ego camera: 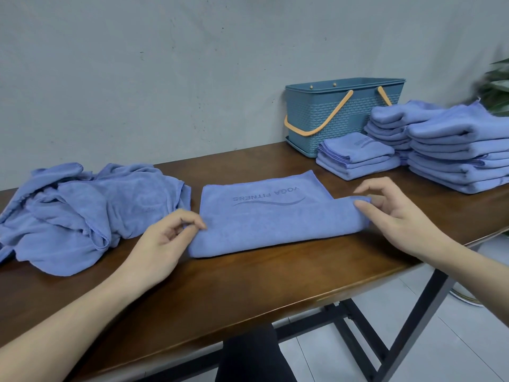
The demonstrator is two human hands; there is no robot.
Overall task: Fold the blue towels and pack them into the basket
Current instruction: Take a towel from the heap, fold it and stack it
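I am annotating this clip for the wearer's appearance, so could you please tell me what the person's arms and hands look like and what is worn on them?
Both forearms are bare as far as the picture shows: no sleeves, gloves, watch, bracelets or rings are visible on the left hand or the right hand. The fingernails look short and unpainted. At the bottom edge, below the dark brown wooden table, dark clothing shows.

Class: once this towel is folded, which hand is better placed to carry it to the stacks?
Right. The right hand is on the towel's end nearest the stacks; the left hand is beside the unfolded pile.
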